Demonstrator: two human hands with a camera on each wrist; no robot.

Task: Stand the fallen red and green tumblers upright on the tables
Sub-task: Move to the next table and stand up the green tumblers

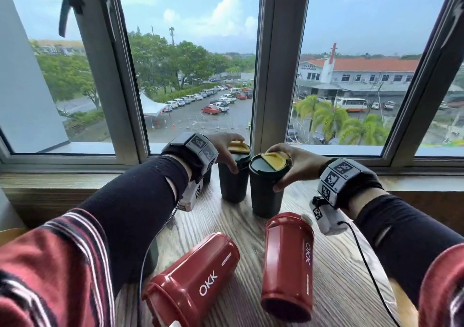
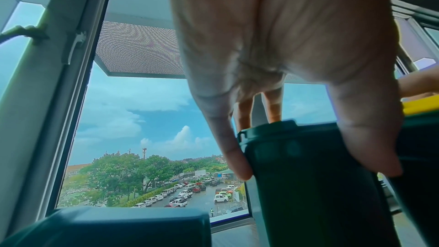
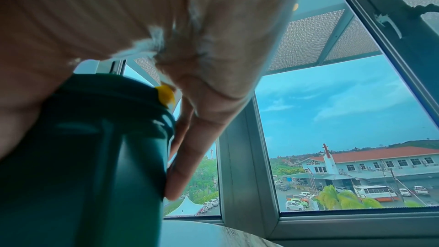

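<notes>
Two dark green tumblers with yellow lids stand upright at the back of the wooden table (image 1: 334, 259), by the window. My left hand (image 1: 227, 148) grips the left green tumbler (image 1: 233, 178) from above round its lid. In the left wrist view its fingers (image 2: 237, 159) curl down the sides of that tumbler (image 2: 308, 185). My right hand (image 1: 292, 166) grips the right green tumbler (image 1: 265, 191) at the rim, and its fingers (image 3: 187, 166) wrap that tumbler (image 3: 95, 157) in the right wrist view. Two red tumblers lie on their sides nearer me: one (image 1: 193, 279) at the left, one (image 1: 288, 264) at the right.
The window frame (image 1: 268, 75) and its sill (image 1: 75, 168) rise right behind the green tumblers. A black cable (image 1: 364, 259) runs from the right wrist camera across the table. Another dark green object (image 2: 114, 226) lies low in the left wrist view.
</notes>
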